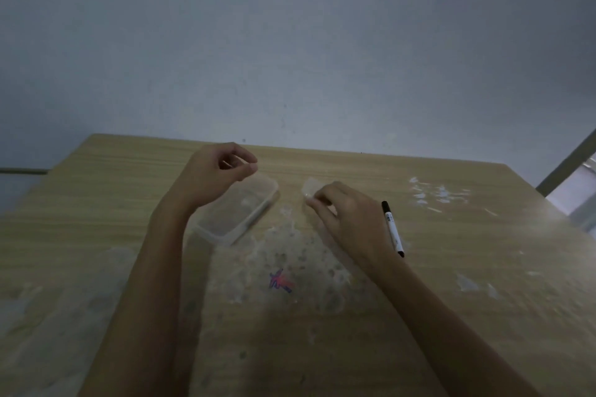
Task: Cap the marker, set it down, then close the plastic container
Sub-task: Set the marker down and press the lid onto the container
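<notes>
A capped white marker (pixel 393 229) with black ends lies on the wooden table (pixel 129 184), just right of my right hand. The clear plastic container (pixel 238 209) sits open on the table, its lid off. My left hand (pixel 219 171) hovers over the container's far left corner, fingers loosely curled and holding nothing. My right hand (pixel 345 213) rests on the translucent lid (pixel 312 187), which lies flat to the right of the container; the fingertips pinch its near edge. Most of the lid is hidden under that hand.
A pale wall rises right behind the table's far edge. Whitish smears and a small red and blue scribble (pixel 281 281) mark the tabletop. More white smudges (pixel 435 195) lie at the far right. The table's right edge drops off near a window frame (pixel 567 171).
</notes>
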